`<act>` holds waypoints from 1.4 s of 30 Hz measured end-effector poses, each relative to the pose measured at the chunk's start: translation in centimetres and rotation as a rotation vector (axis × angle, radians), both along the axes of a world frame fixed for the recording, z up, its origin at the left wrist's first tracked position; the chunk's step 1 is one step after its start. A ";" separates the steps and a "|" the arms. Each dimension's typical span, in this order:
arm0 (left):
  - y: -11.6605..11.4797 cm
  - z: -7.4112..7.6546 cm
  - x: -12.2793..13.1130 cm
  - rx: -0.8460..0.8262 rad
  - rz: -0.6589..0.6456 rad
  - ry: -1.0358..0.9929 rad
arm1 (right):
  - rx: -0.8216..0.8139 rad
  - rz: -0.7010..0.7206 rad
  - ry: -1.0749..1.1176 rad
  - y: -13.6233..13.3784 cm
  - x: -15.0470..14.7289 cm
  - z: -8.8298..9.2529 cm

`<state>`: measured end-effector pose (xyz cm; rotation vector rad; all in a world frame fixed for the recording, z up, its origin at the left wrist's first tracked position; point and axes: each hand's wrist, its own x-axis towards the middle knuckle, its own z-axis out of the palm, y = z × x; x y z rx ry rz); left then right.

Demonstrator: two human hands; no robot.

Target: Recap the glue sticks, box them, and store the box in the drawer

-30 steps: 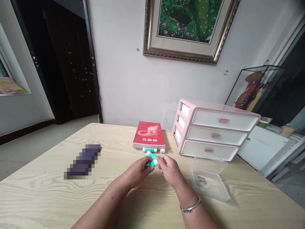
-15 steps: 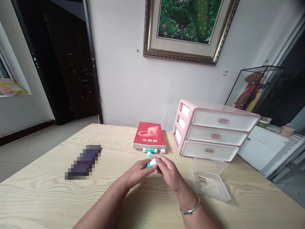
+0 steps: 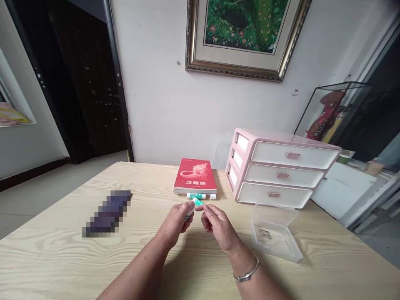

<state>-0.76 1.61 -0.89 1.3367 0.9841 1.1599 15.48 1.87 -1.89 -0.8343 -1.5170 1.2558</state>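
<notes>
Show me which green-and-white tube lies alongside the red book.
The book-side tube, running along the near edge of the red book. The held tube is in the left hand; the slanted tube shows by the right hand.

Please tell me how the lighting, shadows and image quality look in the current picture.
Head view: a soft shadow darkens the table below the left hand and right hand; head view: coarse pixel blocks mask a dark item at left; head view: the door frame slants, perhaps from wide-angle distortion; head view: fine print on the green-and-white stick by the book is unreadable.
</notes>
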 end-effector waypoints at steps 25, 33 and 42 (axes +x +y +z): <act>-0.2 -0.2 0.4 0.119 -0.185 0.221 | 0.593 -0.617 -0.970 -4.9 10.9 3.8; 1.0 -0.8 -0.3 0.096 0.032 0.174 | 0.195 -0.478 -1.571 -3.2 18.1 3.5; 2.2 -2.1 -0.6 0.146 0.108 0.371 | 0.228 -0.583 -1.517 -1.7 18.6 1.4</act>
